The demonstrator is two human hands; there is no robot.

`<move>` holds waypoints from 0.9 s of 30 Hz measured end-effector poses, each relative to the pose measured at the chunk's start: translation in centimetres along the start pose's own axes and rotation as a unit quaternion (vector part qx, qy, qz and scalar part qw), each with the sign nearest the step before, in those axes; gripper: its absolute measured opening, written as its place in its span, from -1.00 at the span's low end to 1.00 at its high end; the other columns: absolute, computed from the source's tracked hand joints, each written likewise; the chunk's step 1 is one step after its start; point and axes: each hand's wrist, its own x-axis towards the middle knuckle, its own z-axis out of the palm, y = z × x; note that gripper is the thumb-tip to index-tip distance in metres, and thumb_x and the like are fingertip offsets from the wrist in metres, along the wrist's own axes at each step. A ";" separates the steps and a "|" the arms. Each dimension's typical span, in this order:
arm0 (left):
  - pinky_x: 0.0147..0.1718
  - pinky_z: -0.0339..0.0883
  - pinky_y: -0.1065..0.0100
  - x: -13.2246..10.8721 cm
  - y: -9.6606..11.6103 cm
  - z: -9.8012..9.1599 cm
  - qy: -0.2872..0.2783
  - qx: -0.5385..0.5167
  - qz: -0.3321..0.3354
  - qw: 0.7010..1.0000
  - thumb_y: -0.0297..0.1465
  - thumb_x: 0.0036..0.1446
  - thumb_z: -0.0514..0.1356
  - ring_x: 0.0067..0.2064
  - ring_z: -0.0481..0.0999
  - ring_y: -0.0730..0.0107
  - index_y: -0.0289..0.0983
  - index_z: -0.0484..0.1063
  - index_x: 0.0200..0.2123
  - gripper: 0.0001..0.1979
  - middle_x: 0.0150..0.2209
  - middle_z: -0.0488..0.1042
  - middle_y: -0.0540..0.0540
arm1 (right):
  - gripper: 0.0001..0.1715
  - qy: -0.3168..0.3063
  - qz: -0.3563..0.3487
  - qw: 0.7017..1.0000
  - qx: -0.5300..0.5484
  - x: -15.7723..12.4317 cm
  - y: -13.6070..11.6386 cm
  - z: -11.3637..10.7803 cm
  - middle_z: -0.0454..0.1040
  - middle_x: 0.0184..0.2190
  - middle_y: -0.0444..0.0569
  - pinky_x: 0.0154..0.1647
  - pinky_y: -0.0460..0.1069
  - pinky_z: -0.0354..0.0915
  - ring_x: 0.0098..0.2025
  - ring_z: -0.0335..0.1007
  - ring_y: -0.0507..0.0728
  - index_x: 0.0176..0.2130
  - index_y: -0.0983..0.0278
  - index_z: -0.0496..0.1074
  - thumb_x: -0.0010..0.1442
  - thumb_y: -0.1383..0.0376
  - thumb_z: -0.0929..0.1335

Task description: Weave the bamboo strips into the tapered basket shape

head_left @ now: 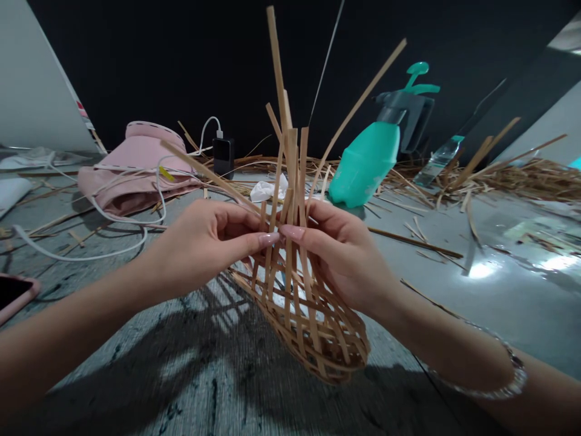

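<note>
A partly woven bamboo basket (313, 330) is tilted in the middle of the view, its rounded open-weave body low and to the right. Several loose strips stick up and outward from its top. My left hand (213, 236) grips the strips from the left, thumb pressed against them. From the right, my right hand (340, 248) pinches the strips, its thumb tip almost meeting the left one. Both hands have their fingers closed, and most fingers are hidden behind the strips. A bracelet (517, 375) circles my right wrist.
Behind stand a green spray bottle (365, 160), a clear plastic bottle (439, 160) and a black power bank (224, 156) with a white cable (120, 221). A pink sun visor (140, 160) lies left, a phone (16, 297) at the left edge. Loose strips (512, 175) litter the back.
</note>
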 end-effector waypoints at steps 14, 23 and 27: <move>-0.46 0.35 0.66 -0.2 0.6 0.5 0.042 0.014 -0.004 0.999 -0.42 0.13 0.26 -0.47 0.48 0.62 -0.25 0.59 -0.42 -0.88 -0.50 0.58 0.11 | -0.87 -0.014 -0.055 0.991 -0.124 -0.3 -0.6 -0.2 0.47 -0.25 0.00 -0.03 0.09 0.35 -0.13 0.43 0.15 -0.24 0.30 0.37 0.17 0.33 0.38; -0.53 0.36 0.59 -0.3 0.0 0.6 0.076 0.116 0.095 0.986 -0.31 0.18 0.24 -0.48 0.47 0.55 -0.24 0.54 -0.42 -0.83 -0.47 0.50 0.07 | -0.90 -0.042 -0.034 0.998 -0.017 -0.4 -0.5 0.2 0.48 -0.25 -0.06 0.02 0.09 0.33 -0.12 0.44 0.12 -0.24 0.25 0.39 0.17 0.36 0.36; -0.51 0.35 0.65 -0.3 0.2 0.7 0.057 0.087 0.088 0.991 -0.36 0.20 0.22 -0.50 0.45 0.62 -0.24 0.50 -0.50 -0.77 -0.51 0.47 0.11 | -0.73 -0.059 -0.001 0.998 0.019 -0.5 -0.7 0.3 0.50 -0.25 -0.10 -0.06 0.06 0.38 -0.17 0.47 0.10 -0.18 0.23 0.39 0.08 0.45 0.38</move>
